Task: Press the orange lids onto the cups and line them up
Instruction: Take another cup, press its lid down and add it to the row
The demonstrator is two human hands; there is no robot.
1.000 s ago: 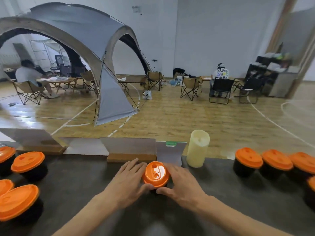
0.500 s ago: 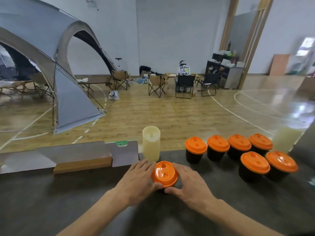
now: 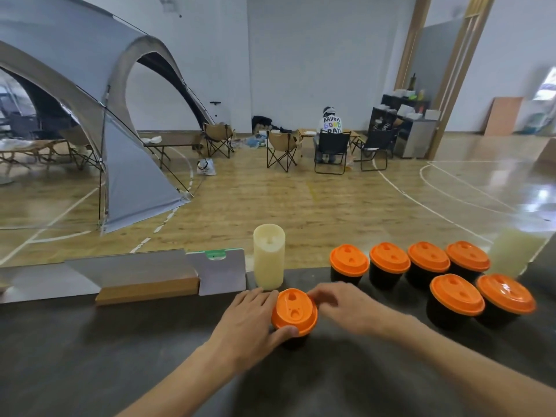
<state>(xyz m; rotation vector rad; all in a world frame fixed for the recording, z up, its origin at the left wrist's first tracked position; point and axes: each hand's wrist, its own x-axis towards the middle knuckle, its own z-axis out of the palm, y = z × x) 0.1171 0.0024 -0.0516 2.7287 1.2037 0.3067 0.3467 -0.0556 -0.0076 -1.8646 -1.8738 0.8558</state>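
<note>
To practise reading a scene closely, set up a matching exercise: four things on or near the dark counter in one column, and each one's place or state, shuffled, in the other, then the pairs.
Column one:
1. cup being lidded
2. cream candle
3. finished cups
4. wooden block

Column two:
A. grouped at the right, in two rows
B. lying at the left behind the hands
C. between the left hand and right hand
D. upright just behind the held cup

Pairs: 1-C, 2-D, 3-A, 4-B
</note>
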